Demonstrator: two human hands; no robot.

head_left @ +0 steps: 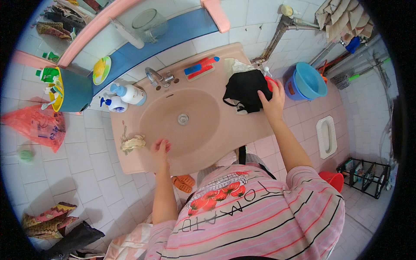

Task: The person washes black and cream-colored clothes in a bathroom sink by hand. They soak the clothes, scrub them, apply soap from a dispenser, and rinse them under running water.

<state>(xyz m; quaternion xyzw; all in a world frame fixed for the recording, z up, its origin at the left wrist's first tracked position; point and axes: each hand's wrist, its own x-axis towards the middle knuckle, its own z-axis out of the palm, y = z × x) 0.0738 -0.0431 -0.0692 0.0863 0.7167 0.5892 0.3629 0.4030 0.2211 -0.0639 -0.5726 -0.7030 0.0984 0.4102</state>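
My right hand [274, 99] grips the right edge of a black cloth item with thin straps [245, 89] on the right end of the pink washbasin counter [240, 125]. Its thumb lies on the black fabric, and the fingers reach over a red object [270, 84] mostly covered by the cloth. White fabric [237, 66] shows behind and under the black item. My left hand [161, 148], blurred and loosely curled, hovers over the front left rim of the sink bowl [182, 139]. Nearest to it is a crumpled pale yellowish cloth or glove [134, 144].
A chrome faucet [159, 77], pump bottles [131, 94] and red-and-blue brushes [201, 67] stand or lie around the bowl. A blue shelf [182, 31] runs above. Blue basins [310, 81] are on the right, orange slippers [183, 183] below, and a squat toilet [326, 136] farther right.
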